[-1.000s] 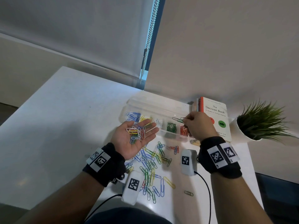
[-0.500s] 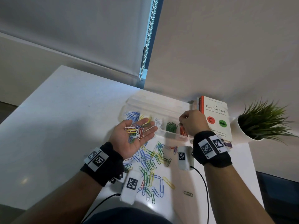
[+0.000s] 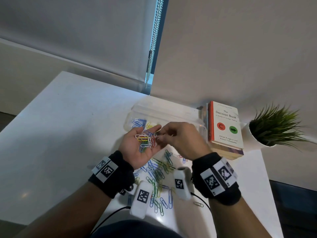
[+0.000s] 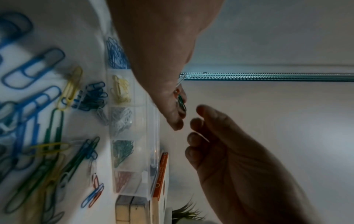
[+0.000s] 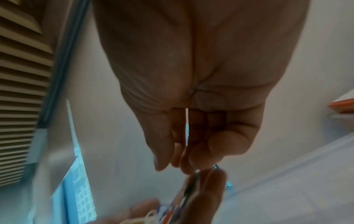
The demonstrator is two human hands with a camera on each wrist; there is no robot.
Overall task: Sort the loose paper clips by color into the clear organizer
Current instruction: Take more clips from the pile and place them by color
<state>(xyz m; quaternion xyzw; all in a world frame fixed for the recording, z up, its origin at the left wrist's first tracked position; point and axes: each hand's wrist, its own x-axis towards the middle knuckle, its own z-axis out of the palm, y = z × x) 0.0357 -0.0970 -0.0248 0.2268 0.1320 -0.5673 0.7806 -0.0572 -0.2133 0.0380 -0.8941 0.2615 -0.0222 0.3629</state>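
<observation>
My left hand (image 3: 147, 133) is held palm up above the table, fingers fairly straight, with a small heap of mixed clips (image 3: 146, 140) lying in it. My right hand (image 3: 160, 137) has its curled fingertips at the edge of that heap. Motion blur hides whether it pinches a clip. The clear organizer (image 3: 164, 110) lies open behind both hands. In the left wrist view its compartments hold blue (image 4: 114, 56), yellow (image 4: 119, 91), white (image 4: 120, 119), green (image 4: 121, 151) and red clips (image 4: 122, 180). Loose clips (image 3: 159, 172) are scattered on the white table below my hands.
A stack of books (image 3: 224, 126) stands right of the organizer, with a potted plant (image 3: 274, 127) beyond it. Two white tagged devices (image 3: 141, 198) (image 3: 181, 182) with cables sit near the table's front edge. One single clip (image 3: 199, 204) lies apart at the front right.
My right hand has left the organizer's right end and come leftward to the clips in my left palm. The left hand has stayed palm up with its heap.
</observation>
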